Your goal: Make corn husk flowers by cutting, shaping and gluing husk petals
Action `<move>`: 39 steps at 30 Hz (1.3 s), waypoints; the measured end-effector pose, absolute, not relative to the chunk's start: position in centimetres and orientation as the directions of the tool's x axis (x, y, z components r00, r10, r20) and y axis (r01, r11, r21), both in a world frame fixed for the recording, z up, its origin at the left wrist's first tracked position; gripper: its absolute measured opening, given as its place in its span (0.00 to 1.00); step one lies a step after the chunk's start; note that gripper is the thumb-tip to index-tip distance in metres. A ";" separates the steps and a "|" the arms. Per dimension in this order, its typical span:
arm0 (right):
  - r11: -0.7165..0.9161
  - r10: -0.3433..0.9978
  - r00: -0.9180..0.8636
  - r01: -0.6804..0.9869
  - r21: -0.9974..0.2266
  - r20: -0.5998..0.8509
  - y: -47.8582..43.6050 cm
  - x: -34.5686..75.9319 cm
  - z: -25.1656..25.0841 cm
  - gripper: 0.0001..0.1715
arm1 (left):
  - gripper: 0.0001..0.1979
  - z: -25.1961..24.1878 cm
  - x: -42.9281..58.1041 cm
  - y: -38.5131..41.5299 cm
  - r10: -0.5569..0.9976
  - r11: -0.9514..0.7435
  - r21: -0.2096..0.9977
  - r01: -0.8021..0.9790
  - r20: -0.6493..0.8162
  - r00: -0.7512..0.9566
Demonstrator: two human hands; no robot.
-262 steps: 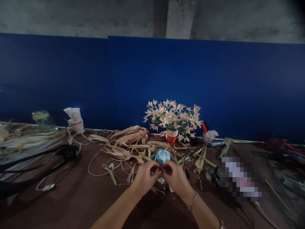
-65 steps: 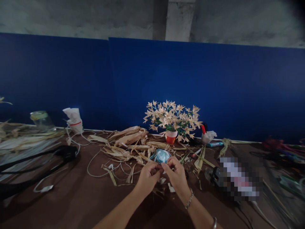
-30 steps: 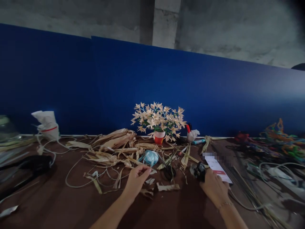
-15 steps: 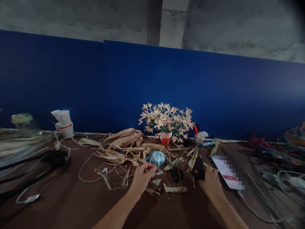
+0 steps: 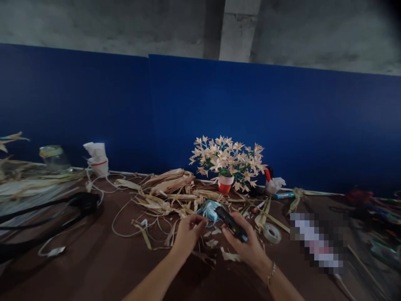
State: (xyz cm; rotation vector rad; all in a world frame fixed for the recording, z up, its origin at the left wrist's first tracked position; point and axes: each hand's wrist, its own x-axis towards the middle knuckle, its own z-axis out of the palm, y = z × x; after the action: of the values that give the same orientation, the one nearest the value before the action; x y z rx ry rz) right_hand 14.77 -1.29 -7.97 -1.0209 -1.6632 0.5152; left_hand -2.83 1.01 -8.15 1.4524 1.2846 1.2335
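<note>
My right hand [image 5: 246, 240] is wrapped round a black oblong tool [image 5: 232, 223], whose exact kind I cannot make out, its far end pointing up and left. My left hand [image 5: 189, 230] is closed in a pinch just to the left of it. Whatever lies between those fingertips is too small to name. Right beyond both hands lies a light blue bundle [image 5: 209, 209], partly hidden by the tool. Dried corn husks [image 5: 173, 182] spread behind and to the left, and pale scraps [image 5: 212, 243] lie between my hands.
A red-and-white cup [image 5: 225, 184] holds pale husk-like flowers [image 5: 219, 156] before the blue partition [image 5: 200, 96]. A tape roll [image 5: 272, 233] lies right of my hand, beside a partly pixelated flat item [image 5: 316, 242]. Black straps [image 5: 84, 203], white cable [image 5: 117, 234] and a glass jar [image 5: 55, 159] are left.
My right hand has lifted the black tool from the table and brought it left toward my left hand. The tape roll now shows. The view has swung slightly left.
</note>
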 end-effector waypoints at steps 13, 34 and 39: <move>0.550 0.834 -0.188 0.369 -0.749 0.520 -1.9 14.1 -8.1 0.06 | 0.07 -7.8 -3.7 0.7 0.864 -0.415 0.619 0.667 0.497 0.076; 0.583 0.812 -0.318 0.486 -0.651 0.490 -1.7 14.4 -7.6 0.04 | 0.07 -6.9 -3.5 -0.2 0.820 -0.464 0.544 0.699 0.561 0.108; 0.570 0.821 -0.322 0.494 -0.657 0.471 -1.6 14.5 -8.0 0.05 | 0.07 -6.8 -3.5 -0.3 0.820 -0.458 0.542 0.705 0.563 0.101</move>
State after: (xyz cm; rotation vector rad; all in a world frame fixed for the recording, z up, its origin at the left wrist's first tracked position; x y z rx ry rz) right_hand 14.46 -1.60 -8.00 -1.0528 -1.9874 0.5092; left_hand -3.53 -0.29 -6.80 2.2263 1.5549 1.2901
